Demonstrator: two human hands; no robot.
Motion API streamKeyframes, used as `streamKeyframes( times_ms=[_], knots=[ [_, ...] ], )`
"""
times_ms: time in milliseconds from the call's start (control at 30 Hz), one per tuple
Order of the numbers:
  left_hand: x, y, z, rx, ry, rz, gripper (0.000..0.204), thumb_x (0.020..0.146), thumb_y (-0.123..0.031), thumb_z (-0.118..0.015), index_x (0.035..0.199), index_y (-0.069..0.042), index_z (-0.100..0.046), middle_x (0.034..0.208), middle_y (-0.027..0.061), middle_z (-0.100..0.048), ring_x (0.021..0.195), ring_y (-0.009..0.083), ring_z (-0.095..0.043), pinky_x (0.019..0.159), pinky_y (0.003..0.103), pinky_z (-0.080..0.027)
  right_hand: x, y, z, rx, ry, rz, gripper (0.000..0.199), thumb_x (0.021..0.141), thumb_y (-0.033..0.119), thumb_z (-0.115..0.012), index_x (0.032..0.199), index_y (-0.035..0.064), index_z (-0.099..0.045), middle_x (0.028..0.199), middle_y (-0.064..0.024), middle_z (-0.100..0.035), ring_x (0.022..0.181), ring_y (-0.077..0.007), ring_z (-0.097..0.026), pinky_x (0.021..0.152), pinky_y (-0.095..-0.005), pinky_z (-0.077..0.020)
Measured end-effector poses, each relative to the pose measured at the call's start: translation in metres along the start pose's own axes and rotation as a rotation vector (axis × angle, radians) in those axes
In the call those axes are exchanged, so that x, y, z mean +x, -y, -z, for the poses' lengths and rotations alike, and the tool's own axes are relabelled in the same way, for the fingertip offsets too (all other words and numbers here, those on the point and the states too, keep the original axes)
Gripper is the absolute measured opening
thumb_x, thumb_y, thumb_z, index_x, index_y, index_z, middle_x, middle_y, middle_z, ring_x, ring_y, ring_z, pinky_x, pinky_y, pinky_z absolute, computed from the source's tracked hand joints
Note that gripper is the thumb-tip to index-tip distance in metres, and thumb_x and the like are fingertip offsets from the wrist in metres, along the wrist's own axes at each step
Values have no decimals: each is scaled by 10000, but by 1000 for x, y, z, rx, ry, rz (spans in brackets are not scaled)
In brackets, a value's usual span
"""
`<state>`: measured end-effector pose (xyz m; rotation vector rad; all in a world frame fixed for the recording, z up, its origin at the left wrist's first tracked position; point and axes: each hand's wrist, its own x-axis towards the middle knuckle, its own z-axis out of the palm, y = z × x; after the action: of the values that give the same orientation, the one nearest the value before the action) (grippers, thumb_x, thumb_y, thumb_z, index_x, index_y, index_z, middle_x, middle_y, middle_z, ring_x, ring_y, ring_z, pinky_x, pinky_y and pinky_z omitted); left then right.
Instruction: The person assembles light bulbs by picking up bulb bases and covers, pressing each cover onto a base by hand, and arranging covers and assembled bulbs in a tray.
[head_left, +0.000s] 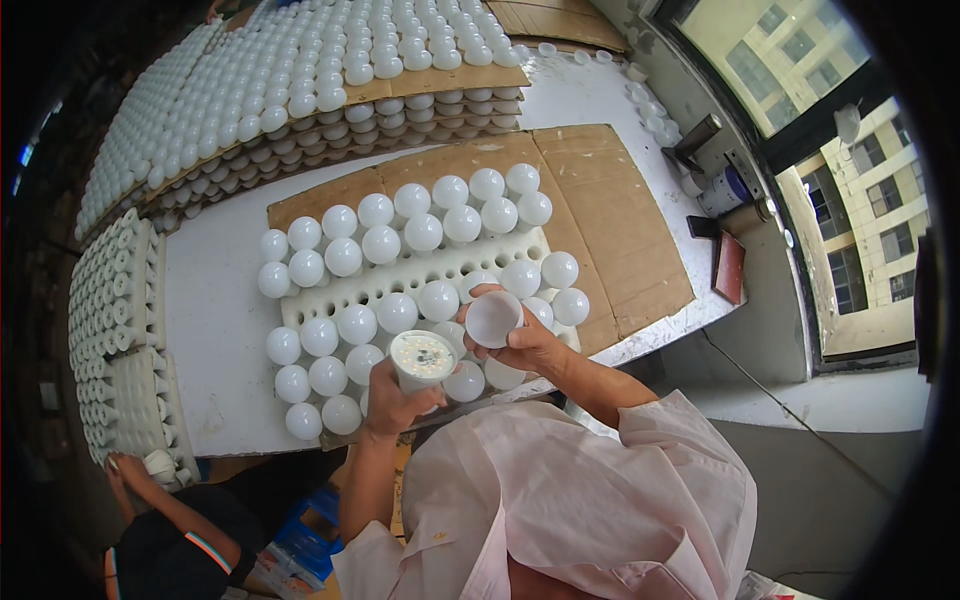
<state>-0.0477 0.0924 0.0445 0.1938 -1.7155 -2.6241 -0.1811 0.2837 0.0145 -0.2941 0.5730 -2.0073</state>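
Observation:
My left hand (396, 402) is closed around a white LED bulb body (423, 356), whose round board with small yellowish LEDs faces up. In my right hand (530, 343) is a white dome bulb cover (494, 319), its hollow side turned toward me. The two pieces are close together but apart. Beneath and beyond my hands lies a white foam tray (350, 308) with round holes. Rows of white bulbs (423, 232) stand in it, domes up, with a strip of bare holes between the far and near rows.
Flat cardboard (620, 230) lies under the tray on a white table (215, 330). Stacked layers of bulbs (300, 80) fill the far left. Foam trays of bulb parts (125, 300) line the left edge, where a co-worker's hand (130, 470) reaches in. Loose covers (650, 110) lie near the window.

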Motion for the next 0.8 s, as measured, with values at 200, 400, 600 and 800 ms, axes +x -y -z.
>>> streamKeyframes(
  times_ms=[200, 400, 600, 800],
  knots=[
    [-3, 17, -32, -79, 9, 31, 347, 725, -40, -646, 1058, 54, -611, 847, 86, -677, 559, 73, -554, 453, 213, -409, -11, -1, -6, -28, 25, -25, 761, 685, 269, -837, 1298, 150, -402, 1197, -108, -542, 1025, -218, -584, 743, -332, -522],
    [-8, 27, -39, -93, 21, 55, 348, 729, -33, -655, 1062, 53, -606, 902, 99, -667, 581, 78, -562, 460, 209, -419, -22, -2, 5, -76, 52, 10, 762, 708, 263, -805, 1326, 128, -380, 1204, -151, -527, 1018, -229, -593, 700, -317, -547],
    [-8, 14, -41, 35, -1, 176, 378, 727, -95, -715, 1062, 44, -608, 871, 81, -653, 633, 97, -587, 510, 224, -470, -27, 24, 9, -1066, 141, 166, 807, 640, 242, -844, 1308, 109, -411, 1180, -106, -556, 1074, -243, -573, 848, -397, -505],
    [-5, 9, -39, 483, 93, 231, 503, 648, -209, -821, 1052, 32, -644, 901, 79, -677, 775, 139, -623, 709, 297, -512, -30, 40, -30, -1554, 302, -83, 853, 620, 266, -844, 1303, 18, -398, 1181, -179, -541, 1097, -349, -555, 926, -425, -462]
  ],
)
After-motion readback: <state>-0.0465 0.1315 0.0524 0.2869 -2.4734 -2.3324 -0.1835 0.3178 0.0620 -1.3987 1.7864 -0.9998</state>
